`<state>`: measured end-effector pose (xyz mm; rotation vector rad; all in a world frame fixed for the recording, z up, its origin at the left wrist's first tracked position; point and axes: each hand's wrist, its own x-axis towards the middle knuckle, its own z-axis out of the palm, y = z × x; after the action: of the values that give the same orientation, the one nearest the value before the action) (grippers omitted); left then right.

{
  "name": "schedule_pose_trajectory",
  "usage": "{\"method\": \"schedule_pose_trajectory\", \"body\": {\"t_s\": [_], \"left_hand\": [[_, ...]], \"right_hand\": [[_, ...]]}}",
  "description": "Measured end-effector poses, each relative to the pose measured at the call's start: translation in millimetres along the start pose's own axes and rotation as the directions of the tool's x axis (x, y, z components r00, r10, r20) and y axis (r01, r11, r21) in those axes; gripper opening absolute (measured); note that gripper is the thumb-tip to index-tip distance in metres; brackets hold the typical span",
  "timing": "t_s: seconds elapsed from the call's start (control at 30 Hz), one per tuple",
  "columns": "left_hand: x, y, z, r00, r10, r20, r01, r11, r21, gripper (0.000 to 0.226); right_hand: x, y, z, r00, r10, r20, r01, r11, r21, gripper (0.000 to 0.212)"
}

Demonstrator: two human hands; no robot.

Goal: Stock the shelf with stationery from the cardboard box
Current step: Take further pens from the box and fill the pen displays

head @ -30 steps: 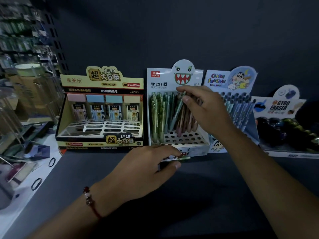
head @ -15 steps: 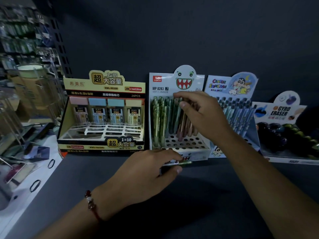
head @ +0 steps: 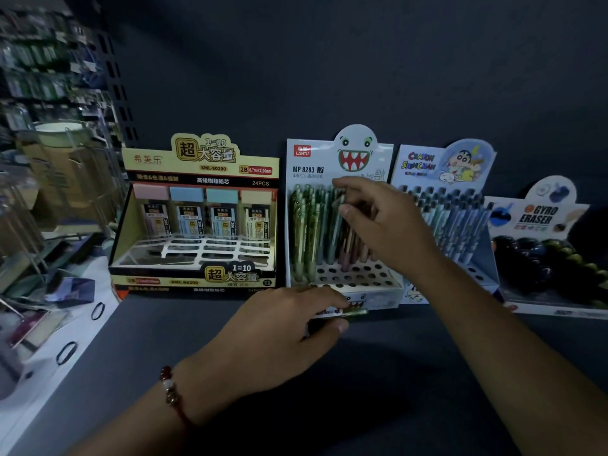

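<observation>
A dark grey shelf (head: 378,373) holds four display boxes in a row against its back wall. At far left, the widest, a yellow and black lead refill box (head: 197,218), reads "XML-90200", "2B 0.7mmX100mm" and "24PCS". Beside it, the white LANTU pencil box (head: 339,159), with a toothy monster face, reads "MP 8283" and "48PCS". Next comes a "CRAYON SHINCHAN" pencil box (head: 441,166), then a "GYRO ERASER" box (head: 539,218) at far right. The right hand (head: 381,225) hovers over the LANTU box, thumb and forefinger pinching the top of a pencil (head: 337,222) standing in its holes. The left hand (head: 279,330), a beaded bracelet (head: 171,386) at its wrist, grips a small bundle of green pencils (head: 353,313) just before that box.
</observation>
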<state>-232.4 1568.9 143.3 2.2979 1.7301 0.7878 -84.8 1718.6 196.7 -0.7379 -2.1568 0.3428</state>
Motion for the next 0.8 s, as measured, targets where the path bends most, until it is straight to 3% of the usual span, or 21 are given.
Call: {"method": "schedule_pose_trajectory", "body": {"t_s": [0.13, 0.43, 0.57, 0.63, 0.67, 0.73, 0.8], "left_hand": [[0.7, -0.4, -0.1, 1.0, 0.007, -0.006, -0.007, 1.0, 0.002, 0.033], [0.8, -1.2, -1.4, 0.998, -0.004, -0.06, 0.005, 1.0, 0.014, 0.035], [1.0, -0.9, -2.4, 0.988, -0.029, -0.149, 0.029, 1.0, -0.002, 0.029], [0.7, -0.5, -3.7, 0.975, -0.059, -0.212, 0.057, 0.998, -0.017, 0.027], [0.6, -0.1, -4.7, 0.967, -0.071, -0.245, 0.066, 0.997, -0.03, 0.029], [-0.6, 0.7, -6.7, 0.95, -0.077, -0.301, 0.062, 0.996, -0.057, 0.033], [-1.6, 3.3, -6.6, 0.938, -0.049, -0.342, 0.037, 0.998, -0.041, 0.033]], "right_hand": [[0.8, 0.8, 6.6, 0.999, 0.021, -0.049, -0.025, 0.997, -0.069, 0.023], [-1.1, 8.1, 15.3, 0.978, -0.127, -0.162, 0.08, 0.96, -0.269, 0.026], [-12.1, -1.3, 5.5, 0.978, -0.072, -0.197, 0.034, 0.981, -0.191, 0.029], [-24.3, -14.1, -9.0, 0.971, 0.001, -0.239, -0.014, 0.998, -0.054, 0.023], [-33.5, -22.7, -16.3, 0.974, 0.092, -0.208, -0.08, 0.995, 0.066, 0.019], [-58.0, -36.3, -22.7, 0.961, 0.278, -0.004, -0.265, 0.921, 0.285, 0.015], [-86.2, -43.5, -15.8, 0.905, 0.377, 0.196, -0.425, 0.823, 0.377, 0.017]]}}
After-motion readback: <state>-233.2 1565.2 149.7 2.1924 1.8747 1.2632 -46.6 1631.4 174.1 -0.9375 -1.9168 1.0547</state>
